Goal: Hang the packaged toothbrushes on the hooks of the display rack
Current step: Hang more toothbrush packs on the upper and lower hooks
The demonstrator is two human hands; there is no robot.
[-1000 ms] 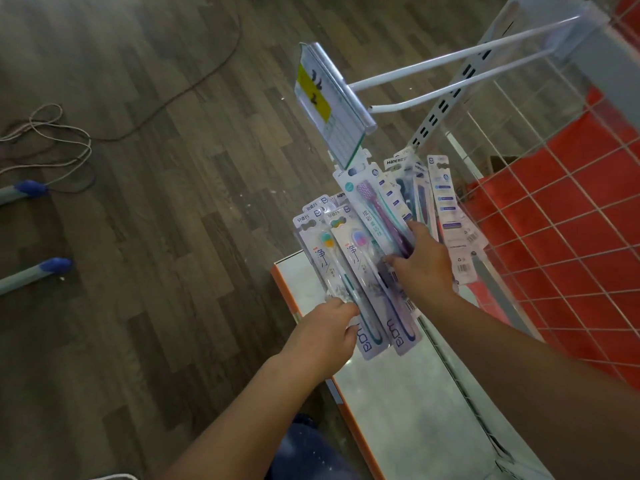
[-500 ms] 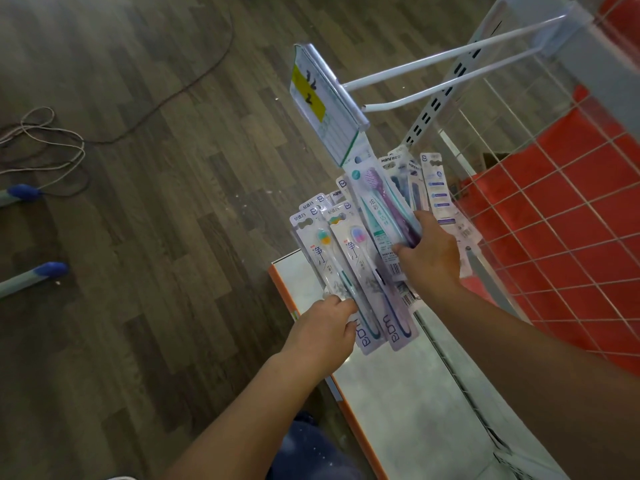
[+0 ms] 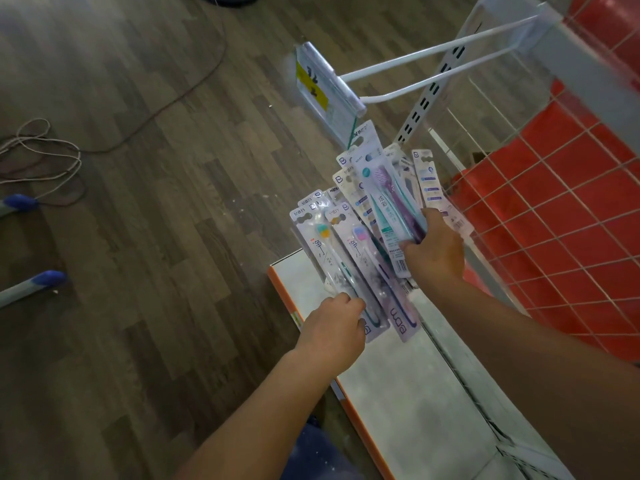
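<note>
Both hands' fingers grip toothbrush packs: left hand (image 3: 334, 329) a fan (image 3: 349, 268) (lower), right hand (image 3: 434, 252) one pack (image 3: 389, 206).

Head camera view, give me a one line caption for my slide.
Both hands hold fanned toothbrush packs, left hand low, right hand lifting one pack toward the empty white hook.

Left hand (image 3: 334, 325) covers the bottom ends of the fanned toothbrush packs (image 3: 343, 268), fingertips tucked behind them. Right hand (image 3: 434, 252) hides the lower part of the raised pack (image 3: 388, 202); the packs behind it only show as slivers. Price tag (image 3: 317, 88) at 12 o'clock is motion-blurred, writing unreadable. Display rack (image 3: 554, 188) runs off frame at 3 o'clock. Pack print too small to read.
</note>
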